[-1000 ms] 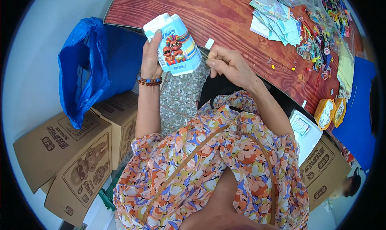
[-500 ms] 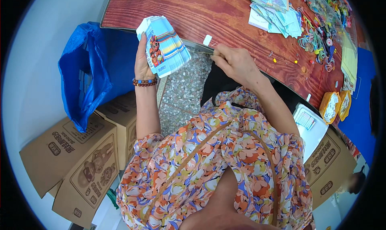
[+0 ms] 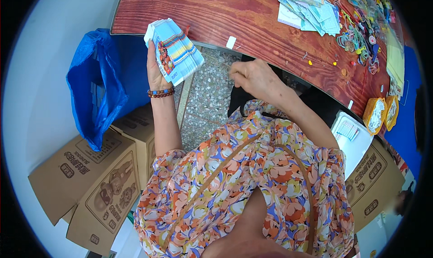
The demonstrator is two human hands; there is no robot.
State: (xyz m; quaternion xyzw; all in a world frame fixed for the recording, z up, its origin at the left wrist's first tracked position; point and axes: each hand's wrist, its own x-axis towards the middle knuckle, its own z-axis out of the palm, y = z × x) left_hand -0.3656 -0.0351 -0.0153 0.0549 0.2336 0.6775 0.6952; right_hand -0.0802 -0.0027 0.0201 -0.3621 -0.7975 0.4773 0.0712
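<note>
My left hand is closed around a thick stack of flat light-blue packets. A red cartoon figure shows on the top one, and the striped edges fan out along the side. The stack is held up just off the table's front edge. To its right, my right hand is closed in a pinch over the gap between table and lap, apart from the stack. A thin tan strand seems to come from its fingertips, but it is faint.
Across the red wooden table lie a small white slip, loose printed cards and tangled colourful cords. A blue bag stands open at left above cardboard boxes. At right are a white tray and a yellow container.
My right hand has moved down and slightly left, off the table's edge. My left hand and the stack have shifted a little to the left.
</note>
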